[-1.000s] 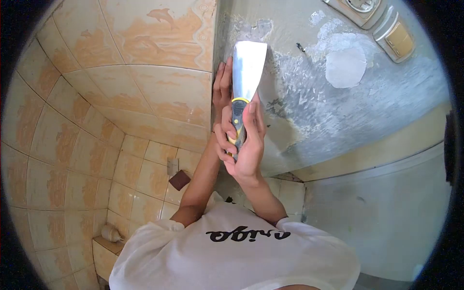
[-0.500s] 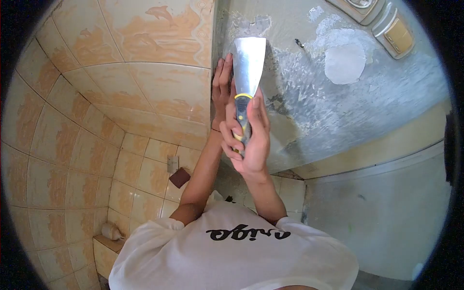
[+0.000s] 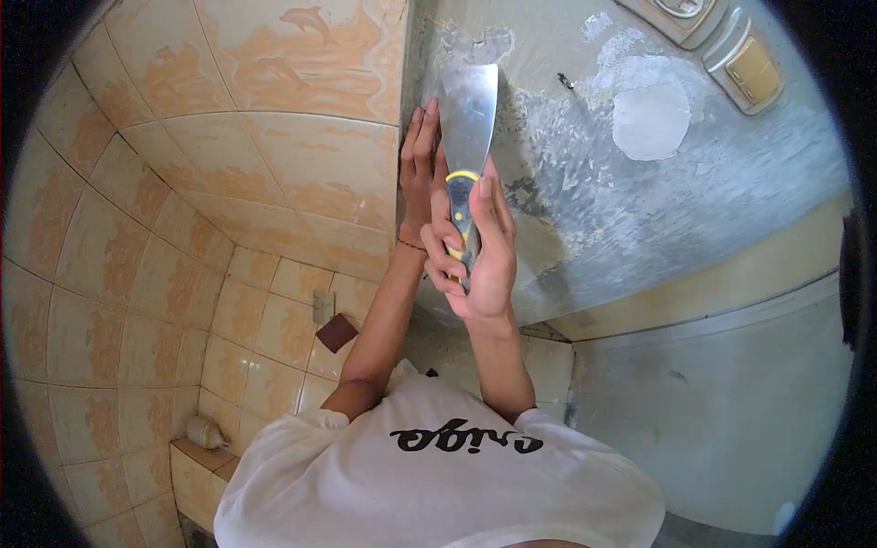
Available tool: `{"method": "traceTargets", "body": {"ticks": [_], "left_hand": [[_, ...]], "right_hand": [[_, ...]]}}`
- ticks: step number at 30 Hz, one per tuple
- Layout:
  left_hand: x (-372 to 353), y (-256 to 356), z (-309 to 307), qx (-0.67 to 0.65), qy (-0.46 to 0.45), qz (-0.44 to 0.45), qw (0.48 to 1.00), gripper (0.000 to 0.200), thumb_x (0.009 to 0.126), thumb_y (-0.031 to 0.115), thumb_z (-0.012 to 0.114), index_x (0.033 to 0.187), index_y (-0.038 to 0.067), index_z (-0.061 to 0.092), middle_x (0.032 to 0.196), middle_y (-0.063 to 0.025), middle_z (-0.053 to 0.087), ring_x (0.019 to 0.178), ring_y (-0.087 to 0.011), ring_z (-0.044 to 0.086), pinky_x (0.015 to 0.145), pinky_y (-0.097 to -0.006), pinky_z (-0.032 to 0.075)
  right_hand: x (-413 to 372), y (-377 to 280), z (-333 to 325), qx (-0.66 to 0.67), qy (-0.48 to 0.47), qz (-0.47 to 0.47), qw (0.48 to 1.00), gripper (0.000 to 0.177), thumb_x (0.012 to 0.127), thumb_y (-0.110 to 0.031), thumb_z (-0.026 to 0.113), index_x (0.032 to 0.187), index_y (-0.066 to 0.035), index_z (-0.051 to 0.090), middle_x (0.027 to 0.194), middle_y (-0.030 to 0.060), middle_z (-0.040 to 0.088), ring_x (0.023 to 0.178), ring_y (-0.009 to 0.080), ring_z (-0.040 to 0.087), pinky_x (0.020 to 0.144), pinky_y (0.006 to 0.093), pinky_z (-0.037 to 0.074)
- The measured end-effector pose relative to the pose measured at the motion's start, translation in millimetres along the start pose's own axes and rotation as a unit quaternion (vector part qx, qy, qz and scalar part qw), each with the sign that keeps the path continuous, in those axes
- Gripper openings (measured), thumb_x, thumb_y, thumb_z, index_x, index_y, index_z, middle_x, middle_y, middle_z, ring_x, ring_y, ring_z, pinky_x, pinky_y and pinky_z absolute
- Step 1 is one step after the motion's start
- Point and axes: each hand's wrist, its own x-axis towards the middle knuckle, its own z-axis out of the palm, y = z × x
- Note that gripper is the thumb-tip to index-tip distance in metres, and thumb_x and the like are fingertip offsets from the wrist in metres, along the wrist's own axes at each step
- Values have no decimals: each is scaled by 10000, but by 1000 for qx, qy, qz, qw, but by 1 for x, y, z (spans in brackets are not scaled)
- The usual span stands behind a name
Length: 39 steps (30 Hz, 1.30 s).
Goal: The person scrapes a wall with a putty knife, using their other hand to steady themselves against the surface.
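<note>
My right hand [image 3: 491,256] is wrapped around the grey and yellow handle of a putty knife [image 3: 470,119], its broad metal blade pointing up along the wall. Behind and left of the knife, my left hand [image 3: 417,178] rests on the wall beside the tile edge, fingers stretched out; the knife and my right hand cover part of it. The grey-blue wall [image 3: 630,215] is rough, with peeled, patchy paint around the blade. Just above the blade's tip lies a bare, chipped spot [image 3: 493,43].
Orange-patterned tiles [image 3: 320,164] cover the wall on the left. A round whitish patch [image 3: 650,121] and a switch plate [image 3: 744,73] are on the painted wall. Down on the tiled floor lies a brown square piece [image 3: 337,332]. A pale door-like panel [image 3: 713,420] stands at lower right.
The putty knife has shifted slightly up and left, and its blade catches less light. My left hand stays in nearly the same place on the wall.
</note>
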Motion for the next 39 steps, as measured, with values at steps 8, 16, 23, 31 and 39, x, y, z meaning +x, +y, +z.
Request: {"method": "traceTargets", "body": {"ticks": [8,16,23,31,39], "left_hand": [[5,0,5,118,14,42,992,303,981,25,491,1280,-4,525,1495,-170,473,1347,-350,476,1116,-414,426],[6,-5,9,140,28,55,988,398,945,-6,524,1342,-2,545,1471,-154,500,1343,-348,477,1106,-419,431],[10,7,12,96,15,23,995,601,915,304,523,1432,-1,502,1486,-225,456,1369,-412,429,1156,-507,327],[24,31,35,98,55,-9,994,602,931,335,473,1440,14,504,1502,-214,449,1402,-388,396,1195,-522,217],[20,30,36,114,51,-12,992,588,941,350,458,1429,29,520,1499,-204,456,1409,-377,387,1199,-517,209]], "right_hand": [[-2,1,-3,-65,31,-25,997,546,1098,-376,354,1589,-197,193,669,5,371,406,51,311,293,171,233],[-7,-8,-25,-5,14,17,1000,354,1095,-368,369,1350,-136,450,649,-16,362,410,32,300,292,169,215],[-31,-22,-55,-10,29,24,999,366,1066,-367,446,1267,-62,465,647,-16,373,414,39,336,302,184,235],[-46,-43,-56,-17,51,-35,998,338,1078,-361,409,1298,-106,444,683,5,375,425,50,314,296,177,254],[-53,-59,-63,25,61,-21,998,435,1084,-385,388,1403,-91,380,670,9,370,403,49,304,281,185,251]]}}
